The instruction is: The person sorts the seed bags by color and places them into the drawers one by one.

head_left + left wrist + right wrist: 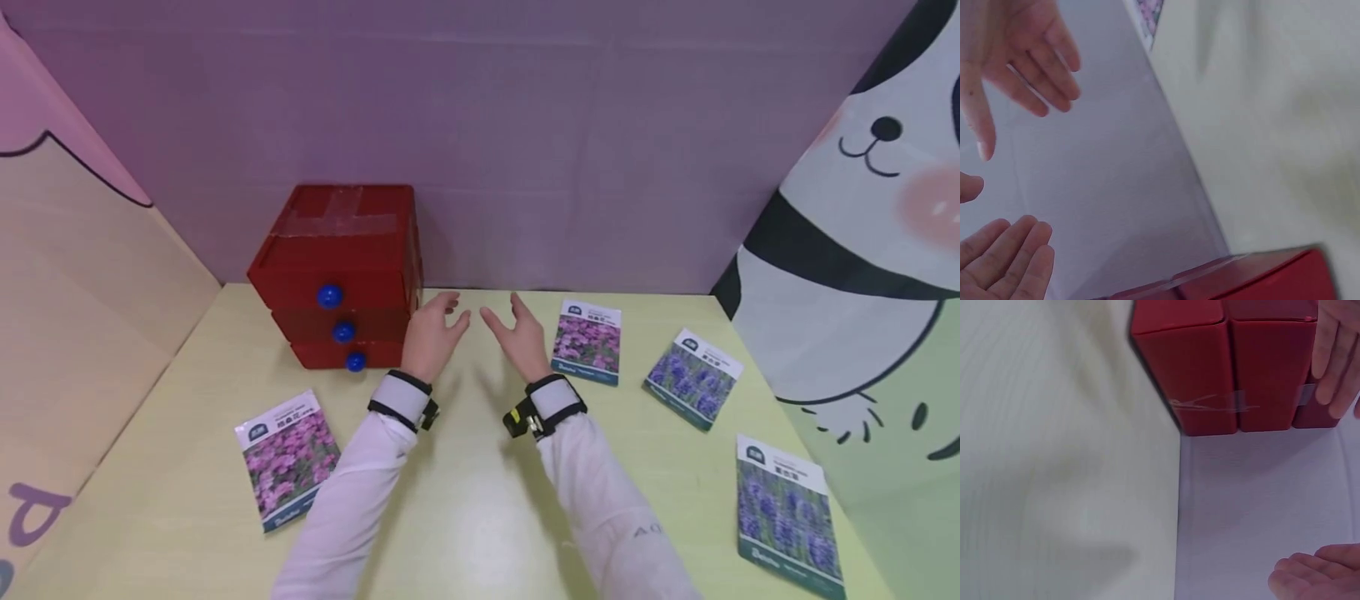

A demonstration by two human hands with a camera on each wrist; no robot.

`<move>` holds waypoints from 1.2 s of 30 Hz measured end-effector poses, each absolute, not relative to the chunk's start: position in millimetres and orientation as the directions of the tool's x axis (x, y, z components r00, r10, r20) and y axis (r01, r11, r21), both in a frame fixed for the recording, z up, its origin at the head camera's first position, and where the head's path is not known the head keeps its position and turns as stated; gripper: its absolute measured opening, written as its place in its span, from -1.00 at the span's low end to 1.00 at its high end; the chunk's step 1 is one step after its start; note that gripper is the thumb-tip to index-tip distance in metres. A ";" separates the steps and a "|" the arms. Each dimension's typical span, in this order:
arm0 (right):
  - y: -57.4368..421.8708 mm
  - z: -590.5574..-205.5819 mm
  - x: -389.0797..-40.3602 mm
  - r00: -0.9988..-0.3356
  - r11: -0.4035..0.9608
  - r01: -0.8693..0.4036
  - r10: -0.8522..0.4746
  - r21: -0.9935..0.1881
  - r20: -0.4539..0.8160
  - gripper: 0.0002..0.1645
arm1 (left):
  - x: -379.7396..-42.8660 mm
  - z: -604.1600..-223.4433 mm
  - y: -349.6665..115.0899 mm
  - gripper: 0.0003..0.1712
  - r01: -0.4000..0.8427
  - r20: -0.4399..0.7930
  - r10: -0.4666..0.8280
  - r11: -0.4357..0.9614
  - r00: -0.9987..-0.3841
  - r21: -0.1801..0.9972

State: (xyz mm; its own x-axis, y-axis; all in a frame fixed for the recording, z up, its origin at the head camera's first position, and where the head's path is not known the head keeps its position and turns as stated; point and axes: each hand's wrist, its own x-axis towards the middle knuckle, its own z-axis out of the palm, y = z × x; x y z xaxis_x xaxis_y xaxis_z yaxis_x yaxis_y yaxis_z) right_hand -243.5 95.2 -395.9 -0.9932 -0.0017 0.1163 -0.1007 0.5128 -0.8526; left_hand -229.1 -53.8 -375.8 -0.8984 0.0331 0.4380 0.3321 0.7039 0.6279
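Both hands hover over the table in the head view, palms toward each other with a gap between them and nothing held. My left hand (pixel 432 340) is just right of the red three-drawer box (pixel 330 250), its fingers relaxed. My right hand (pixel 522 340) has its fingers loosely extended, a little left of a pink-flower seed packet (pixel 587 340). In the left wrist view the left hand (pixel 1007 265) appears at the bottom and the right hand (pixel 1025 53) at the top. The right wrist view shows the box's taped side (pixel 1210 381).
Another pink-flower packet (pixel 288 458) lies at the front left, partly beside the left sleeve. Two purple-flower packets lie on the right, one farther back (pixel 693 377) and one nearer (pixel 786 512). Blue knobs (pixel 330 296) stick out of the drawers. A purple wall (pixel 525 150) stands behind the table.
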 end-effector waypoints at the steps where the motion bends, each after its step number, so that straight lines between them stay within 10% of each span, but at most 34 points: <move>1: 94.5 -394.4 -243.6 -0.994 0.503 -0.099 -0.006 -0.859 0.111 -0.08 | -227.4 -372.3 -55.1 -0.63 0.338 0.446 0.031 0.700 -0.894 0.629; 36: 43.4 -341.2 -246.5 -0.993 0.245 -0.088 -0.093 -0.966 0.067 -0.17 | -185.8 -331.6 -129.9 -0.55 0.353 0.536 -0.284 0.503 -0.795 0.789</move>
